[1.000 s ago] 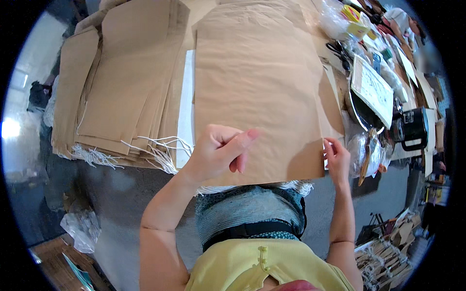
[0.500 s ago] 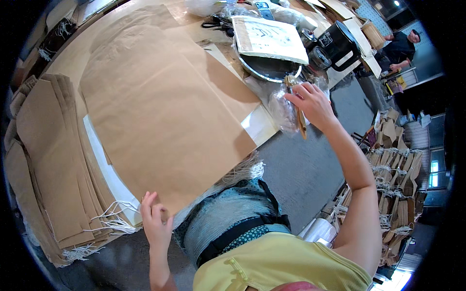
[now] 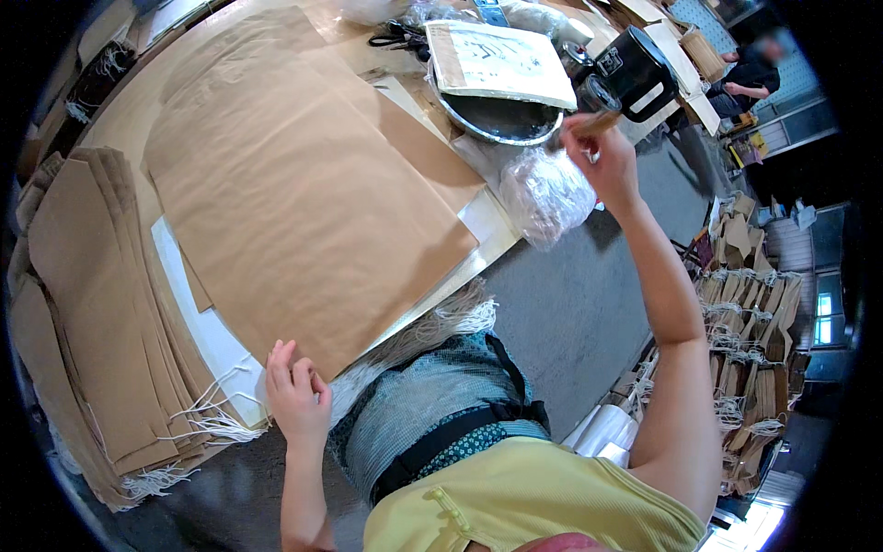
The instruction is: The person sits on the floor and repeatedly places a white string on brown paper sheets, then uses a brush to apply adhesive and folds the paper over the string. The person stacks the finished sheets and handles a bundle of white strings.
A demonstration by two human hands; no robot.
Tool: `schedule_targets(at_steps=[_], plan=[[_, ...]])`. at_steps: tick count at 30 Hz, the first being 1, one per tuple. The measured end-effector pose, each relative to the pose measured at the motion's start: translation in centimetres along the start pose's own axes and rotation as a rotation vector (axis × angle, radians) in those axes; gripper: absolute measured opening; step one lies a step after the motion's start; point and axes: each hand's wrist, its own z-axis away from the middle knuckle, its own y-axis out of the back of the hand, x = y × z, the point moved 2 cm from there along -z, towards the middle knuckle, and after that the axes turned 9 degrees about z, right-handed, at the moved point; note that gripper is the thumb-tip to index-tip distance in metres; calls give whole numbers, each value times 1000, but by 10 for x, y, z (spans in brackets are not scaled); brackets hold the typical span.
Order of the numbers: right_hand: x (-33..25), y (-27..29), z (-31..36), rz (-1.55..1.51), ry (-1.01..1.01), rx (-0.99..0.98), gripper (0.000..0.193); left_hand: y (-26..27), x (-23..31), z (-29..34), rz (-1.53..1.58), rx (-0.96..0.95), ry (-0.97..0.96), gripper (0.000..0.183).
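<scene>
A large sheet of brown kraft paper [image 3: 303,193] lies on top of other sheets on the table. At its near left corner is my left hand [image 3: 299,391], fingers apart and holding nothing; I cannot tell whether the fingertips touch the paper. My right hand [image 3: 607,166] is closed round a wooden-handled brush [image 3: 600,125], raised beside the rim of a round pan [image 3: 506,124] with dark grey contents. The brush's head is mostly hidden. A clear plastic bag bundle [image 3: 547,198] sits just below that hand.
A paper-covered pad [image 3: 501,64] rests across the pan. Beside it stand a glass jar [image 3: 598,97] and a black kettle [image 3: 635,69]. Stacked brown paper bags with white string handles [image 3: 110,313] fill the left side. More bags [image 3: 750,340] hang at right; another person [image 3: 745,83] is far off.
My right hand has taken up the brush from the plastic bag bundle and lifted it towards the pan and jar. My left hand stays near the paper's corner.
</scene>
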Motion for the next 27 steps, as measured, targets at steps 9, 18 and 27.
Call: schedule_targets(at_steps=[9,18,27], plan=[[90,-69,3,-286,-324,-24,28,23,0,30,106,-35,52,39],[-4,-62,30,-532,-307,-3,32,26,-19,46,125,122,7,25],[-277,-114,112,-1065,-157,-530,9,22,-18,44,165,145,20,20]])
